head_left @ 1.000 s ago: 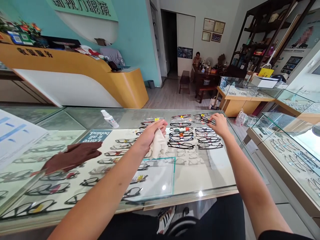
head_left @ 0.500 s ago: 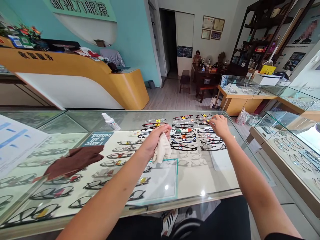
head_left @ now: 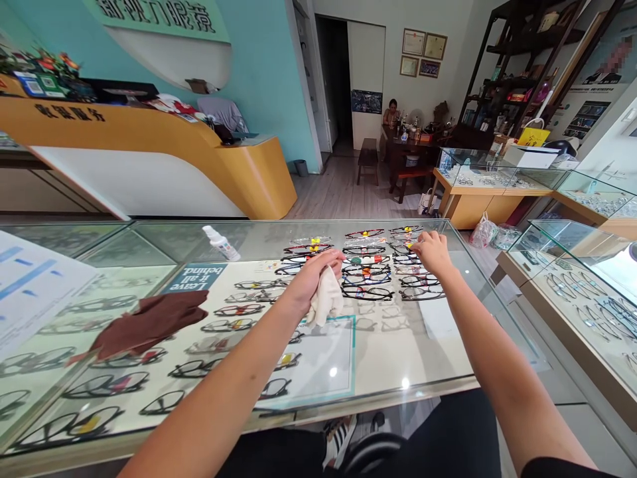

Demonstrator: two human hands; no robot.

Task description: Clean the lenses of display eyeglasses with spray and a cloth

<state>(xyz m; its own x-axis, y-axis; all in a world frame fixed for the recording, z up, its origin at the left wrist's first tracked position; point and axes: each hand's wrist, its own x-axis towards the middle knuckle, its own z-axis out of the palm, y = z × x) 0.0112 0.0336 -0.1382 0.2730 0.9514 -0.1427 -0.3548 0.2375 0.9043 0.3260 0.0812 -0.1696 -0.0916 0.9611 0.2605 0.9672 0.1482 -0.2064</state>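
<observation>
My left hand [head_left: 318, 275] is closed round a white cloth [head_left: 326, 299], which hangs below the fingers over the glass counter [head_left: 398, 352]. At the right column of eyeglasses [head_left: 421, 292], my right hand [head_left: 432, 252] has its fingers pinched together at a pair near the back; whether they grip its frame is too small to tell. Between the hands lies another column of eyeglasses [head_left: 367, 293] on the glass. A third column [head_left: 303, 249] is partly hidden behind my left hand.
A white spray bottle [head_left: 221, 243] lies tilted on the counter's left part, with a brown cloth [head_left: 149, 322] nearer me. A white printed sheet [head_left: 34, 285] is at far left. Another display case [head_left: 587, 292] stands at right. A person [head_left: 392, 114] sits far back.
My right hand has shifted slightly left and down, toward me, along the right column. My left hand still holds the white cloth in nearly the same place.
</observation>
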